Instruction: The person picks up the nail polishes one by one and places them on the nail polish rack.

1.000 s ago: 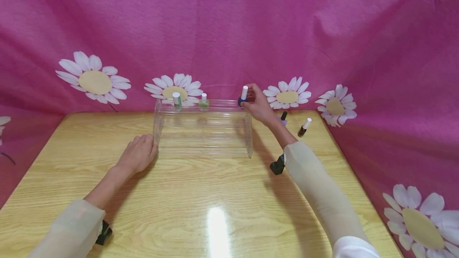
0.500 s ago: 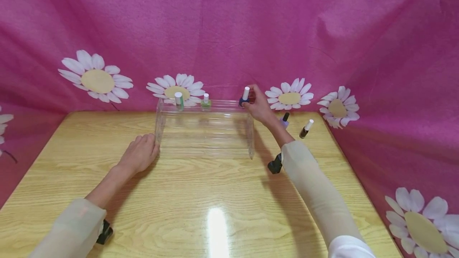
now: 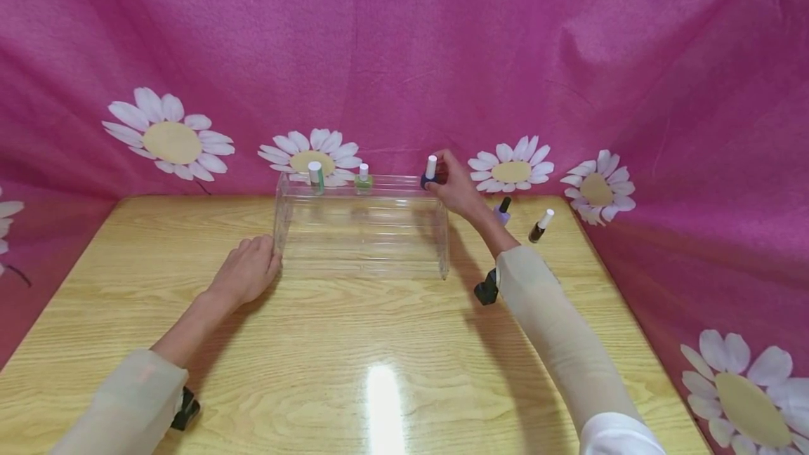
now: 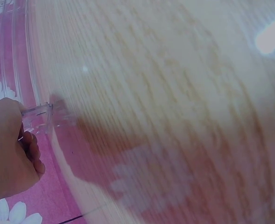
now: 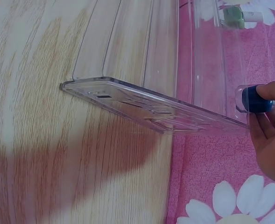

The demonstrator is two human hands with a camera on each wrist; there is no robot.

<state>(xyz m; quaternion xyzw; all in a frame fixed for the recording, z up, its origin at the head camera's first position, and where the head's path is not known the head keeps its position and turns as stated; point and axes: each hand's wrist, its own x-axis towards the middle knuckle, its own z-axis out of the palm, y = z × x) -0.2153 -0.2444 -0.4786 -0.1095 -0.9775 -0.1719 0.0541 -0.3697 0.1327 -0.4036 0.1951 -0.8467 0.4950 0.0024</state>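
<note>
A: Where does the small dark blue bottle with a white cap (image 3: 430,173) sit?

B: At the right end of the top tier of the clear plastic stepped rack (image 5: 142,107), roughly upright. The person's right hand (image 3: 456,185) pinches its body between thumb and fingers, parted no wider than the bottle itself. Whether the tier bears its weight cannot be told.

A: And the left hand (image 3: 248,271)?

B: Its fingers are curled against the rack's left end, low by the yellowish wood-grain table (image 3: 354,343). The views do not settle whether they grip the panel.

A: What would good handling call for?

B: Probably a base set flat before the thumb and fingers part, and a release outward without dragging; a sideways tug could tip it. Steadying from the left seems wise too, since the rack looks light enough to slide.

A: Is spacing a worry?

B: Hardly. The squat green bottle with a white cap (image 3: 363,180) stands well apart on the same tier.
</note>
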